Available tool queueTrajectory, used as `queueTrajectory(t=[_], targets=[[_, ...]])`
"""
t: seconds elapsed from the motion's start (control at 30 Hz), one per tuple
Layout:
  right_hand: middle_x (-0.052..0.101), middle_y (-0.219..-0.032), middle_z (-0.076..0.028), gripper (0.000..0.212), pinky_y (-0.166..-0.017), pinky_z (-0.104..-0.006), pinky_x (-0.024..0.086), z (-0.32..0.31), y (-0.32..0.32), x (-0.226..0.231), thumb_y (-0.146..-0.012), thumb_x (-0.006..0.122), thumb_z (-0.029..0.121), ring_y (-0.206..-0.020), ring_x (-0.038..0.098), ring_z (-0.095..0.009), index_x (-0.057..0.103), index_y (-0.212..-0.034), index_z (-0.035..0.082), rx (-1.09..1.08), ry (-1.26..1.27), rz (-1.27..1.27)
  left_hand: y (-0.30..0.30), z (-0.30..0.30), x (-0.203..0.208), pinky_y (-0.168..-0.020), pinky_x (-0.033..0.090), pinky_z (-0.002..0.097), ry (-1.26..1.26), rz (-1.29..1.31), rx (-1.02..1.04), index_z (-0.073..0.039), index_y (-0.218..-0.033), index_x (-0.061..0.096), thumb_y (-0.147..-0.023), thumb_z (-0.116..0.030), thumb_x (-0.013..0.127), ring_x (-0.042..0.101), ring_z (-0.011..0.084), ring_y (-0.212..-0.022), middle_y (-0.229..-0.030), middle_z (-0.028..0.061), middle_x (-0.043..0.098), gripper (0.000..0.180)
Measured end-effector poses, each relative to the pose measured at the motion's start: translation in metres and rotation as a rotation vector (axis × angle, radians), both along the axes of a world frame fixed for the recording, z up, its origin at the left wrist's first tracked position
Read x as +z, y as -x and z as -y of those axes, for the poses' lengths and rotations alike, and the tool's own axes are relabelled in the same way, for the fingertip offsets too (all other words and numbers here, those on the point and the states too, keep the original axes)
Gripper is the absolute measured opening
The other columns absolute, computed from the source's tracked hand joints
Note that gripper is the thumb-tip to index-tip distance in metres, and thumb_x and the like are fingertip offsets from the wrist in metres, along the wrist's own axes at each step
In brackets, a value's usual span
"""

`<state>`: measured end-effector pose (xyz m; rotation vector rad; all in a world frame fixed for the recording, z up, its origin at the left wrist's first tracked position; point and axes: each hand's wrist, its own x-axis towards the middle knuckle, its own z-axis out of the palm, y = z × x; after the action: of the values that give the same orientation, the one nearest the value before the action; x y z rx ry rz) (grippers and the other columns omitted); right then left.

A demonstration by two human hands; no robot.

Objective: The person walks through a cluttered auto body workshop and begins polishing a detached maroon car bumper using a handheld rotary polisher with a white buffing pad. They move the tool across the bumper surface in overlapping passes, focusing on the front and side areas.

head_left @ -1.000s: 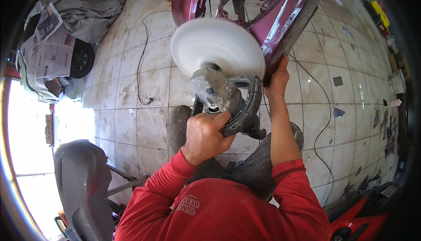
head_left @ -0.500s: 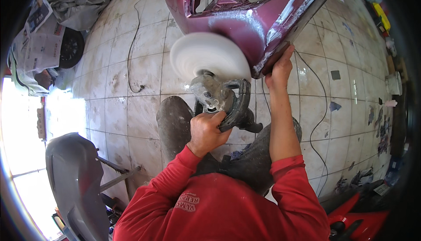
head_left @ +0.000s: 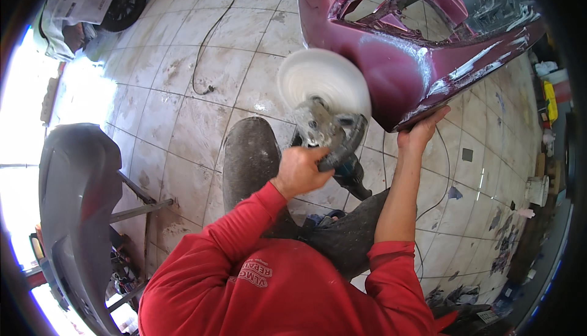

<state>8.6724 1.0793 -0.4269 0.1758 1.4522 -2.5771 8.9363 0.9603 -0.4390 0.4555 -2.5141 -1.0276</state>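
Observation:
A power polisher (head_left: 321,127) with a black handle is gripped by my left hand (head_left: 304,171), fingers wrapped round it. Its big white round pad (head_left: 324,82) looks smeared by spin and lies against or very near the lower left side of a purple bumper (head_left: 391,70). White residue streaks the bumper's edges. My right hand (head_left: 422,131) is under the bumper's lower right end, supporting it with the palm up; its fingers are partly hidden behind the panel.
A dark cable (head_left: 205,48) snakes over the tiled floor (head_left: 165,116) on the left. To my left a grey plastic panel (head_left: 79,201) rests on a metal stand (head_left: 143,210). A paper-covered object with a black wheel (head_left: 124,4) is at the far left. Scraps (head_left: 455,193) lie right.
The view has shifted, and the bumper now appears farther right and more tilted. The polisher has moved along the bumper's left side, and my right hand still supports the bumper.

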Motion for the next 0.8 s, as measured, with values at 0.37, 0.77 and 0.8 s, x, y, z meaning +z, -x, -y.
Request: queueTrajectory(t=[0.37,0.77,0.8], targets=[[0.036,-0.163,-0.013,0.098,-0.122,-0.0449,0.035,0.007,-0.010,0.015,-0.098,0.037,0.080,-0.146,0.041,-0.030,0.030,-0.161,0.005,0.000,-0.062,-0.014,0.045,0.114,-0.044,-0.076,0.058,0.0466,-0.065,0.258,0.237,-0.011,-0.108,0.079,-0.072,-0.030,0.074,0.073,0.0387,-0.080,-0.080,0.0201,0.073,0.040],[0.034,-0.165,-0.007,0.092,-0.123,-0.0484,0.035,0.011,-0.021,0.022,-0.097,0.029,0.082,-0.149,0.038,-0.029,0.029,-0.162,0.018,0.061,-0.064,-0.068,0.047,0.165,-0.059,-0.084,0.058,0.0479,-0.188,0.367,0.251,-0.016,-0.111,0.079,-0.076,-0.032,0.070,0.073,0.0380,-0.092,-0.094,0.0187,0.076,0.039],[0.035,-0.165,-0.007,0.092,-0.123,-0.0483,0.036,0.009,-0.017,0.020,-0.097,0.029,0.082,-0.149,0.039,-0.029,0.029,-0.162,0.018,0.069,-0.061,-0.082,0.048,0.166,-0.059,-0.083,0.058,0.0481,-0.193,0.366,0.248,-0.016,-0.110,0.079,-0.076,-0.032,0.070,0.073,0.0383,-0.092,-0.093,0.0188,0.076,0.039]])
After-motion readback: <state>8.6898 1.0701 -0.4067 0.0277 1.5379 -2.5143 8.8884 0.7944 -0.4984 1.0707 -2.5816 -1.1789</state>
